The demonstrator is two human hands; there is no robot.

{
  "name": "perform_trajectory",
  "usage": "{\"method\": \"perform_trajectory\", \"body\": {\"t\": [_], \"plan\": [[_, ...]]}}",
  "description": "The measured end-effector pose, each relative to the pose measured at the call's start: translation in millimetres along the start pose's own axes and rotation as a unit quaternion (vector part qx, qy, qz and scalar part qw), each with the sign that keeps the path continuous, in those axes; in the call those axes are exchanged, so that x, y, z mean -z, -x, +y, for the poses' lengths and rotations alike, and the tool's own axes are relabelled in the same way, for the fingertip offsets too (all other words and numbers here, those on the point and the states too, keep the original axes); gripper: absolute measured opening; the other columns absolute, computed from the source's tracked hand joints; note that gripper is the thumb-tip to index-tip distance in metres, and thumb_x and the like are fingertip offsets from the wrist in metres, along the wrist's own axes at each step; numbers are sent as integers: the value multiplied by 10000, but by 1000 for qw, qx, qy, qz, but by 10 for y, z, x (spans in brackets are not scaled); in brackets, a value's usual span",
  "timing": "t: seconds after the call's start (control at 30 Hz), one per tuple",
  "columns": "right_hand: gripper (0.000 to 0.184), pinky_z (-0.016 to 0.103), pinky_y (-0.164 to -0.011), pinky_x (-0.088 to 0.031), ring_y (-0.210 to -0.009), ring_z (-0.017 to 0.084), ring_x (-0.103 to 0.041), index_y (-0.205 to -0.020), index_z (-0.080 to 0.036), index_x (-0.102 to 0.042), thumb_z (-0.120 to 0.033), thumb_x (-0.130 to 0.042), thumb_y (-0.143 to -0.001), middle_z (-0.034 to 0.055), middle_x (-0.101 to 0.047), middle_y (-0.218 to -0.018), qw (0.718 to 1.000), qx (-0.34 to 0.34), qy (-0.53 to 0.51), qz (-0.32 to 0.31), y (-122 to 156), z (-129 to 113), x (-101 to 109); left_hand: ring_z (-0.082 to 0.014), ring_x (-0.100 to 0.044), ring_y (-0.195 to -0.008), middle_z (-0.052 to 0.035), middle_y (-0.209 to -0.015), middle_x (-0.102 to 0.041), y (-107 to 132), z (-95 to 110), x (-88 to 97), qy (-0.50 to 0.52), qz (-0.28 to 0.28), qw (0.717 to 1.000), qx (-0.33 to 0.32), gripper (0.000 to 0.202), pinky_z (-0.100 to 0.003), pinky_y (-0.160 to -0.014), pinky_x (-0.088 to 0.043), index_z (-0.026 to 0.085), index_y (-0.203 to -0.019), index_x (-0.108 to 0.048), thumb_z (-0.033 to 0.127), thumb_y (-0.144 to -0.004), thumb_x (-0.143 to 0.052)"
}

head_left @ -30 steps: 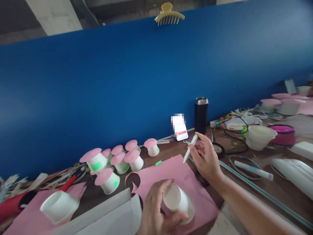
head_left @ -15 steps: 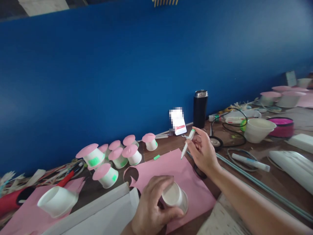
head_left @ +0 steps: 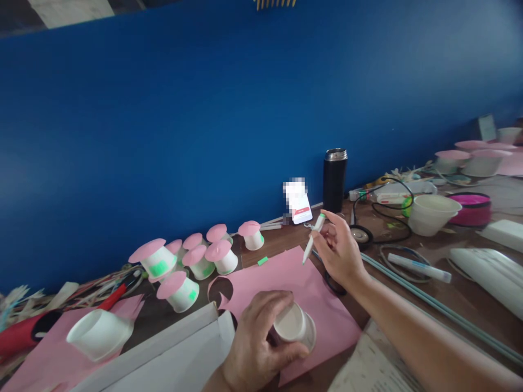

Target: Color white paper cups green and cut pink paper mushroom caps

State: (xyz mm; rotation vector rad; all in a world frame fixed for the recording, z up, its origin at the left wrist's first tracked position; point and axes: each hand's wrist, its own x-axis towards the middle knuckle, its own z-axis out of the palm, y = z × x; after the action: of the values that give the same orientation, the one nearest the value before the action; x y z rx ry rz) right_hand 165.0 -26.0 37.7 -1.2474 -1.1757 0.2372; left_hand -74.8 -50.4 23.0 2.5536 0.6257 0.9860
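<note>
My left hand (head_left: 255, 343) is wrapped round a small white paper cup (head_left: 295, 325) that stands upside down on a pink paper sheet (head_left: 302, 288). My right hand (head_left: 341, 253) hovers above the sheet's far corner and pinches a white pen with a green end (head_left: 312, 239), tip pointing down at the paper. The sheet has round holes cut out of its left edge.
Several small white cups with pink round tops (head_left: 200, 258) stand to the left by the blue wall (head_left: 204, 120). A larger white cup (head_left: 100, 332) lies on its side at the left. A black flask (head_left: 334, 179), cables, a white bowl (head_left: 433, 213), a pink bowl (head_left: 474, 208) and a marker (head_left: 419, 267) lie to the right.
The view tilted down a little since a second ago. My left hand shifted its grip on the cup slightly. My right hand and the pen have stayed nearly in place.
</note>
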Motion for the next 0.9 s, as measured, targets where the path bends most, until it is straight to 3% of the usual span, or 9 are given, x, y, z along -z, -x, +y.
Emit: {"method": "perform_trajectory", "body": {"t": [0.67,0.9], "plan": [[463,274,-510,-450,-532,119,-527,-1310,-241,-403,-318,-556,-880,-13,-578,-787,1000,0,-1,-7,1,-20,1,-257,-605,-1068,-116,-1175,-646,-41,59,-26,-3,3,1000,-13,691,-398,-890,-537,222,-1262,-508,582,-699,-683],[483,253,-468,-433,-490,103,-501,-1305,-232,-410,-332,-575,-862,-16,-598,-778,1000,-15,6,-5,-35,-149,50,-260,-617,-1047,-122,-1157,-650,-56,91,-57,-27,4,999,-23,666,-402,-867,-556,213,-1238,-517,525,-691,-735]]}}
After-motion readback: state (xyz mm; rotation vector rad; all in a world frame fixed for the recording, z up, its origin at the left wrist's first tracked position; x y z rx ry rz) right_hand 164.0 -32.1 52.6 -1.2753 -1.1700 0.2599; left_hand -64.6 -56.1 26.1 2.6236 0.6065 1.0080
